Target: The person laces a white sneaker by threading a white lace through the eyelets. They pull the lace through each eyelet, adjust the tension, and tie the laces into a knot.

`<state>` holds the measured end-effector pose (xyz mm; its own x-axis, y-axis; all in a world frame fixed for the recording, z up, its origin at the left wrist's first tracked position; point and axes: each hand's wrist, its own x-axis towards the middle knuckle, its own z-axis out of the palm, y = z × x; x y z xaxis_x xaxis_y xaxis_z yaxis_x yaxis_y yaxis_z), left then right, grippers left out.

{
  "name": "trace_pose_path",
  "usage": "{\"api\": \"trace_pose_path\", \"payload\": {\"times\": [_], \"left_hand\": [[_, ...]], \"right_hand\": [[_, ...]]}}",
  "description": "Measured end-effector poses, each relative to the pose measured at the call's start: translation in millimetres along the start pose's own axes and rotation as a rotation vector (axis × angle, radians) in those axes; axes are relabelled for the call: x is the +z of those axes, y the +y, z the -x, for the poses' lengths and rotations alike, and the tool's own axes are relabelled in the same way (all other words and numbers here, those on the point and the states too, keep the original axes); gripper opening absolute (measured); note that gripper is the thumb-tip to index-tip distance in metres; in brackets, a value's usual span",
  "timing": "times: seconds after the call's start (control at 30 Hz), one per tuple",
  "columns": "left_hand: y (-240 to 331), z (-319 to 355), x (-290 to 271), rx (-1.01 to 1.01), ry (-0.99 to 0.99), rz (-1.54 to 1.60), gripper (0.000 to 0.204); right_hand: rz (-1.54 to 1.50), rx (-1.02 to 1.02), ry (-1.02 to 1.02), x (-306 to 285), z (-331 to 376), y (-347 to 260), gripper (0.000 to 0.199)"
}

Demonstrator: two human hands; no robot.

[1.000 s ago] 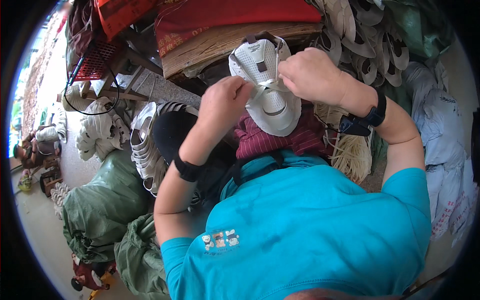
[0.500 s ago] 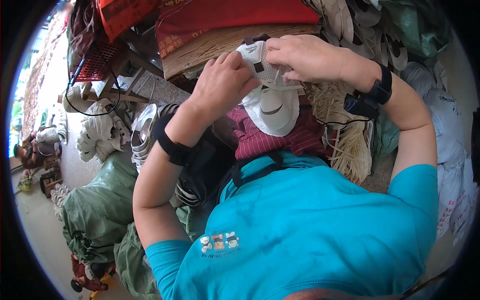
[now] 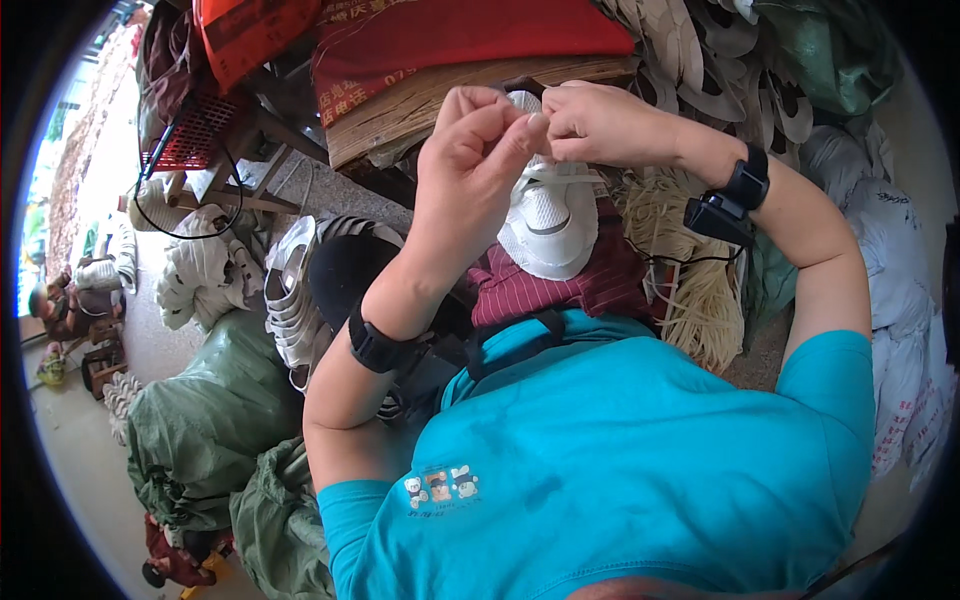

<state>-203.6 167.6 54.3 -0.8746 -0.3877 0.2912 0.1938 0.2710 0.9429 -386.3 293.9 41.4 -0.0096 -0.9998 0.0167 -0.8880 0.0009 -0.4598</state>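
Note:
A white mesh shoe (image 3: 545, 232) rests over my lap with its toe toward me, and a white lace (image 3: 565, 180) crosses its front. Above the shoe's tongue end, my left hand (image 3: 470, 145) is closed with thumb and fingertips pinched together. Right beside it, my right hand (image 3: 600, 125) has its fingers curled in tight, close over the upper part of the shoe. The two sets of fingertips meet or nearly meet. What lies between them is too small or hidden to make out.
A wooden bench top (image 3: 400, 105) with red cloth (image 3: 470, 35) lies just ahead. Bundled pale laces (image 3: 690, 290) hang at my right. White shoe pieces (image 3: 295, 290) and green sacks (image 3: 205, 420) are at my left. A red basket (image 3: 190, 135) stands further left.
My left hand has moved right and up from the shoe's side to beside my right hand, its fingers now pinched. My right hand has curled closed and shifted slightly.

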Motion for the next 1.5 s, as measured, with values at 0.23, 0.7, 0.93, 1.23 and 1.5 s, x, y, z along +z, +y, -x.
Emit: {"api": "trace_pose_path", "payload": {"times": [0.23, 0.7, 0.93, 1.23, 1.5], "left_hand": [[-34, 1, -9, -0.346, -0.034, 0.265, 0.018], [73, 0, -34, -0.036, -0.112, 0.488, 0.024], [-1, -5, -90, -0.066, 0.264, 0.828, 0.027], [-138, 72, -263, -0.166, 0.870, 0.598, 0.029], [-73, 60, -48, 0.174, 0.239, -0.416, 0.034]], "right_hand": [[-1.144, 0.654, 0.193, 5, -9, -20, 0.024], [-1.525, 0.005, -0.003, 10, -19, -49, 0.038], [-1.516, 0.098, 0.376, 1, -19, -6, 0.019], [-0.739, 0.400, 1.370, -114, 128, 92, 0.022], [-0.144, 0.057, 0.481, -21, 46, -19, 0.019]]}}
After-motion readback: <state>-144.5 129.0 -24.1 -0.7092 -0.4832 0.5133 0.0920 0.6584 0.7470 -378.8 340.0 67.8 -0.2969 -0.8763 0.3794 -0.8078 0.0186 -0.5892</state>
